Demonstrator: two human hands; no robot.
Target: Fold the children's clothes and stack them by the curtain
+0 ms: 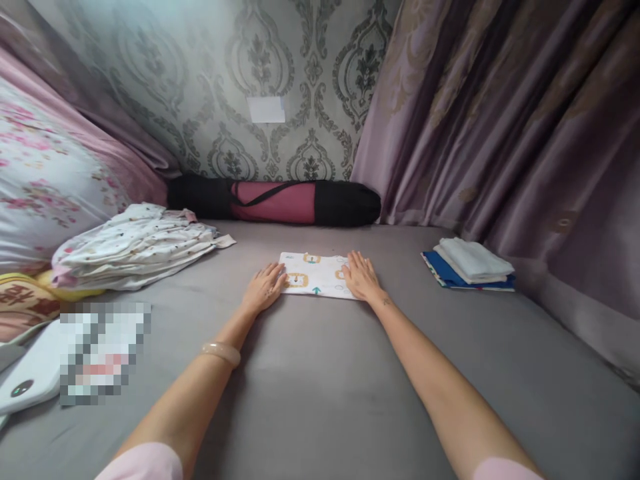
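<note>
A white cloth (323, 272) with yellow and green prints lies folded into a flat rectangle on the grey bed sheet (310, 387). My left hand (265, 288) rests at its left edge, fingers stretched out and partly on the fabric. Over the right edge, my right hand (362, 277) lies flat with its fingers extended forward. Neither hand grips the cloth; both palms face down. A pale bangle circles my left forearm.
A heap of patterned white clothes (140, 247) lies on the left. Folded cloths (470, 260) are stacked at right. A black and red long bag (275, 200) lies along the wall. A white device (40, 367) and a blurred-out item sit at lower left.
</note>
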